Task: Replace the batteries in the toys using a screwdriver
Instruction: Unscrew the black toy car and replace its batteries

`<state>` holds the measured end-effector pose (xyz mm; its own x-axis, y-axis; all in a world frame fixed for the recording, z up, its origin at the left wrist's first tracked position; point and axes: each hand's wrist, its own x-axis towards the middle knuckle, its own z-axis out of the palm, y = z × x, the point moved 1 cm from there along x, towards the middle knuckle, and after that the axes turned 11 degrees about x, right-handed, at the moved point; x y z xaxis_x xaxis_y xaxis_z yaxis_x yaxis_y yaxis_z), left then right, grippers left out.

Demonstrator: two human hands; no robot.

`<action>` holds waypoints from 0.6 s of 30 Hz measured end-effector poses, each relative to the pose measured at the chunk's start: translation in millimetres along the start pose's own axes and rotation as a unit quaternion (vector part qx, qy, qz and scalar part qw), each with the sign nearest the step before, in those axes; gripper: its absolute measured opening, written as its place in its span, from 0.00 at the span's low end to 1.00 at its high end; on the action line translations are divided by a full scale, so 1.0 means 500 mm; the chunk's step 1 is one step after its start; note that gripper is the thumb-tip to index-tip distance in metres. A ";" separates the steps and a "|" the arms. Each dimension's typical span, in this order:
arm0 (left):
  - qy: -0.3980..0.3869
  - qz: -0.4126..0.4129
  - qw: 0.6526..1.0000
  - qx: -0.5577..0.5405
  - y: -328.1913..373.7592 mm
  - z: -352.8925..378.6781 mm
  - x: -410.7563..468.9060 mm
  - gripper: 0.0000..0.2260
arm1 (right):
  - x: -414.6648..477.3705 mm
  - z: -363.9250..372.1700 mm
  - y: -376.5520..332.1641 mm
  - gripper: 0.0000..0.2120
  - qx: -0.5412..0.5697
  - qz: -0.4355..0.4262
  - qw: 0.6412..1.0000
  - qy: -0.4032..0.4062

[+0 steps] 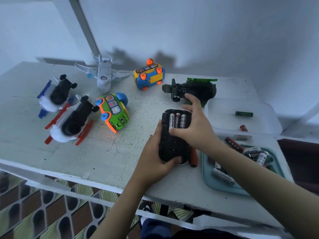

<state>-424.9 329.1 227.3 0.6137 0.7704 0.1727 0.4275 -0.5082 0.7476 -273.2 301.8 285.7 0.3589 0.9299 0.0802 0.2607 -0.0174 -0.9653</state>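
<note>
White table (107,157) with scattered toys (114,112), teal battery tray (224,186), clear tub (241,121), screwdriver (193,156).

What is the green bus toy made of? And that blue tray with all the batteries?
The green bus toy looks like hard, glossy plastic: bright moulded colours, rounded edges and a shine on its side. The blue tray also seems to be plastic, smoother and duller, with a soft rolled rim. The batteries in it look like metal cans wrapped in printed labels, though that is hard to be sure of.
</note>
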 end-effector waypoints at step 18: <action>0.075 -0.057 0.994 -0.058 -0.023 0.008 -0.001 0.58 | 0.017 0.041 0.006 0.36 0.023 0.009 0.991 -0.135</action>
<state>-427.4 333.1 215.8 0.4561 0.8736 0.1696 0.4039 -0.3730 0.8353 -287.6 317.1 278.5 0.1094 0.9940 -0.0008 0.2131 -0.0243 -0.9767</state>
